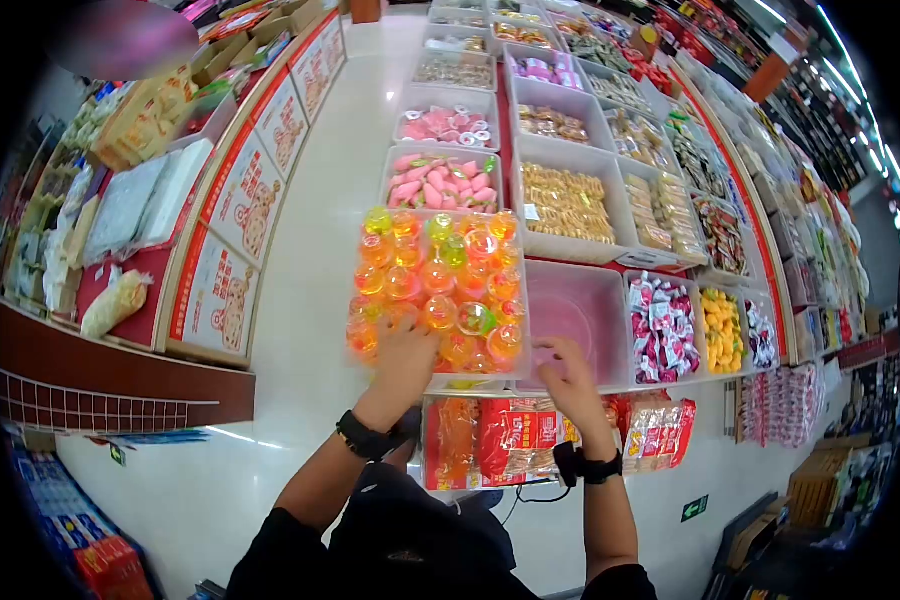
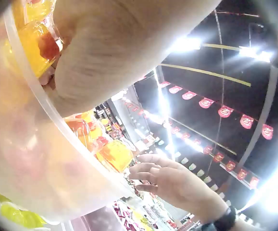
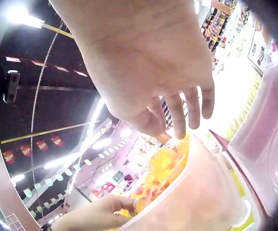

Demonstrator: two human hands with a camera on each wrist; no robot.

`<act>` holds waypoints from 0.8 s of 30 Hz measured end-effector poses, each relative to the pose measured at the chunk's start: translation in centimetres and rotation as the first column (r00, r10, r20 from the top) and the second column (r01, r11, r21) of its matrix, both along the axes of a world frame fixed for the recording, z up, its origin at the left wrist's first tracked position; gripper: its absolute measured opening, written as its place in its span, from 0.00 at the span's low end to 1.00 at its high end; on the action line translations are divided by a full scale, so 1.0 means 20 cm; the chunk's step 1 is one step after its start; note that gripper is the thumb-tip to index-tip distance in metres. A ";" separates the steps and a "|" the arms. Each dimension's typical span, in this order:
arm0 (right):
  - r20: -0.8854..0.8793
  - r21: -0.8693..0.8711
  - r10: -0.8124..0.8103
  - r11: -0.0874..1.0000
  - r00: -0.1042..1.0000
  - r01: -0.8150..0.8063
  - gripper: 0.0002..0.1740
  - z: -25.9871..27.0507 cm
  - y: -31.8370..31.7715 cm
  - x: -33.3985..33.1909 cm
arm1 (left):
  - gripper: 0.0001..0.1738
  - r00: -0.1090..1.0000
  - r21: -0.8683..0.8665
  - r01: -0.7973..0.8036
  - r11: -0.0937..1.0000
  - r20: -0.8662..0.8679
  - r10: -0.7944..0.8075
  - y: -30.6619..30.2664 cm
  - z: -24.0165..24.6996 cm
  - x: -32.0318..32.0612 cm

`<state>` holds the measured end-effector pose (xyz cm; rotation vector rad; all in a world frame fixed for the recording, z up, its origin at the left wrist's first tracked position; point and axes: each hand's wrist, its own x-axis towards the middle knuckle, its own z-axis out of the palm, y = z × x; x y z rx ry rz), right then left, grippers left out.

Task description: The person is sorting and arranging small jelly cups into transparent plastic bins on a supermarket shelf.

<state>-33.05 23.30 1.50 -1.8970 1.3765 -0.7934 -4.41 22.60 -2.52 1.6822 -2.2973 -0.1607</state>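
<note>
A translucent bin (image 2: 47,103) full of orange and yellow jelly cups (image 1: 440,275) stands at the near end of the display. The left hand (image 1: 407,350) lies on the cups at the bin's near left, its fingertips among them in the left wrist view. Just right of the bin, the right hand (image 1: 570,380) hovers with fingers spread and slightly bent, over the near edge of a pinkish bin (image 1: 600,300). In the right wrist view the right hand (image 3: 153,67) holds nothing; its fingertips are close to the jelly bin's rim (image 3: 189,149), contact unclear.
Bins of pink sweets (image 1: 440,183), wrapped snacks (image 1: 567,200), purple packets (image 1: 660,325) and yellow sweets (image 1: 720,328) adjoin. Red snack bags (image 1: 520,435) lie below the near edge. A pale floor aisle (image 1: 315,220) runs at left, beside another display with posters (image 1: 220,300).
</note>
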 end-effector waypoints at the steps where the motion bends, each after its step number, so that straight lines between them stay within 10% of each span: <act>1: -0.001 -0.042 0.023 0.999 1.000 -0.023 0.21 -0.02 0.01 0.03 | 0.14 1.000 0.001 0.000 1.000 -0.011 0.000 0.00 0.01 -0.01; 24: 0.177 0.027 -0.125 0.992 0.976 0.122 0.23 -0.10 0.01 0.15 | 0.26 0.895 0.114 -0.074 0.991 -0.430 0.116 -0.01 0.10 -0.19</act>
